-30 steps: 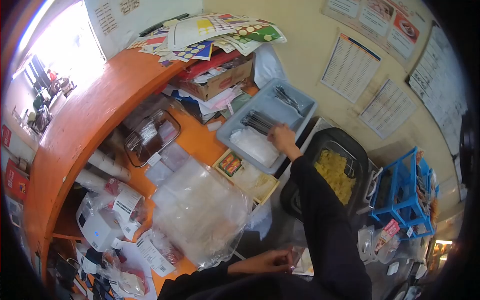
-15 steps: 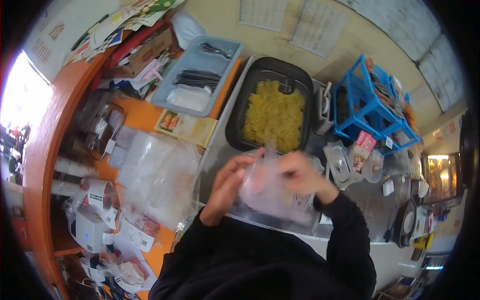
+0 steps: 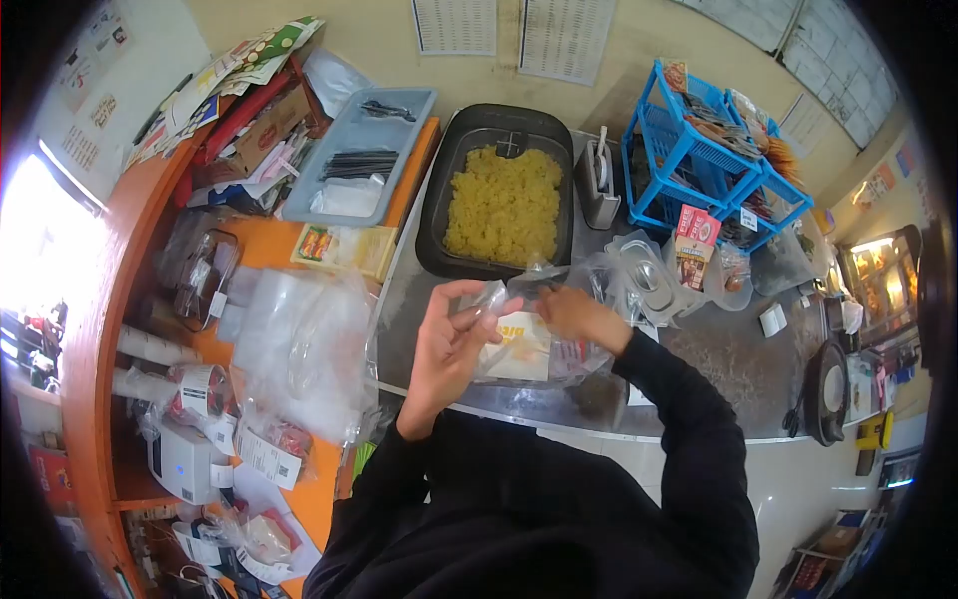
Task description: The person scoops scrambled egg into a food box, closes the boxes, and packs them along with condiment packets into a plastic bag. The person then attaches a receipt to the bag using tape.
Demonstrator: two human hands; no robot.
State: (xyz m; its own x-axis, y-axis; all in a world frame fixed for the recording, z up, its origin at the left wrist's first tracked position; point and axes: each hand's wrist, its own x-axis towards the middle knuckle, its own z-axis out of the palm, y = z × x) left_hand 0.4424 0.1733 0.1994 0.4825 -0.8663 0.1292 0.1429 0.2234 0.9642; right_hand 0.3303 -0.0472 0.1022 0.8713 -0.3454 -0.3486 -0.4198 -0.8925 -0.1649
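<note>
Between my hands is a clear plastic bag [image 3: 596,361] with a white box [image 3: 521,351] in it that bears yellow lettering. The box lies low over the counter's front edge. Fingers of my left hand [image 3: 451,344] pinch a twisted end of the bag's plastic. My right hand [image 3: 581,316] is closed on the bag's upper part, on the other side; its fingertips are partly hidden. Just beyond both hands stands a black pan [image 3: 436,215] of yellow food [image 3: 504,205], apart from them.
Flat clear bags [image 3: 299,344] lie on the orange table to the left. A blue-grey tray [image 3: 294,205] holds black cutlery. To the right are a metal holder [image 3: 599,205], a blue rack [image 3: 649,150] with packets, and clear containers [image 3: 649,270].
My hands have slowed from a blur, and the bag's plastic is now drawn into a twisted end at my left fingers. The camera view has shifted, and the box's lettering now shows.
</note>
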